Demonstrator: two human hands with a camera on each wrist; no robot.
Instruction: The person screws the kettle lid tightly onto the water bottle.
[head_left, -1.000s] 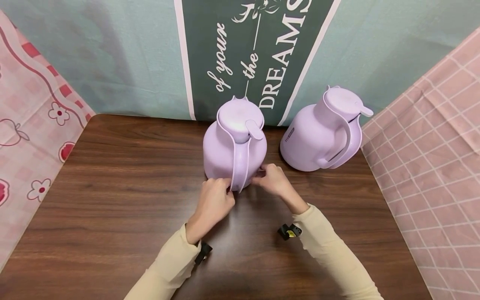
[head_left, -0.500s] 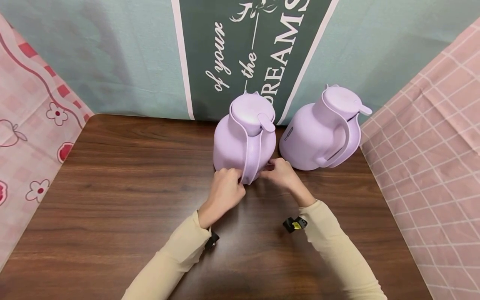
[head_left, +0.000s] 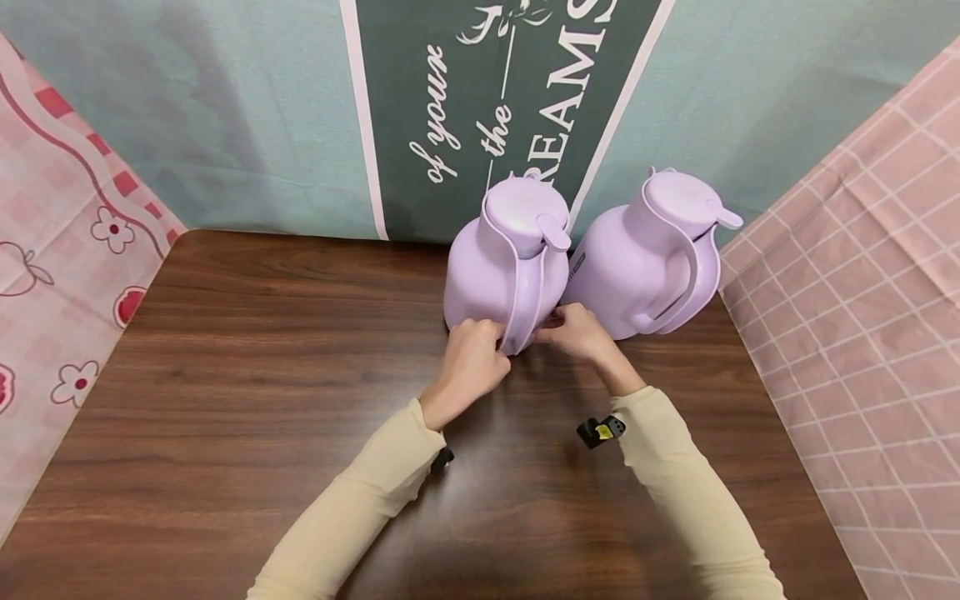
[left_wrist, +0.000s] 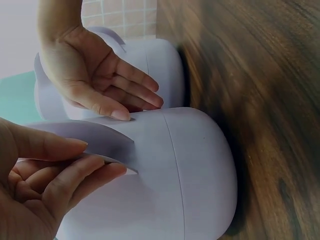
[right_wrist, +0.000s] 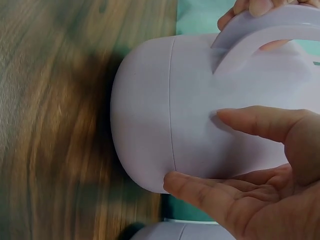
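Observation:
A lilac thermos jug (head_left: 480, 279) stands upright on the table, its lid on and its handle (head_left: 522, 300) toward me. My left hand (head_left: 472, 358) pinches the lower part of that handle between thumb and fingers, as the left wrist view shows. On the jug's right side, my right hand (head_left: 581, 333) touches the body with fingers extended; its thumb (right_wrist: 245, 120) lies apart from the other fingers in the right wrist view. Just right of this jug is a second lilac thermos jug (head_left: 637, 258), its handle turned to the right. The two jugs overlap in the head view.
The brown wooden table (head_left: 247, 400) ends at the back against a green cloth (head_left: 285, 125) with white lettering. A pink checked cloth (head_left: 847, 333) borders the right side, and a patterned pink cloth (head_left: 67, 275) the left.
The left jug has slid right and slightly back, closing most of the gap to the second jug. Both hands have travelled with it; the second jug has stayed in place.

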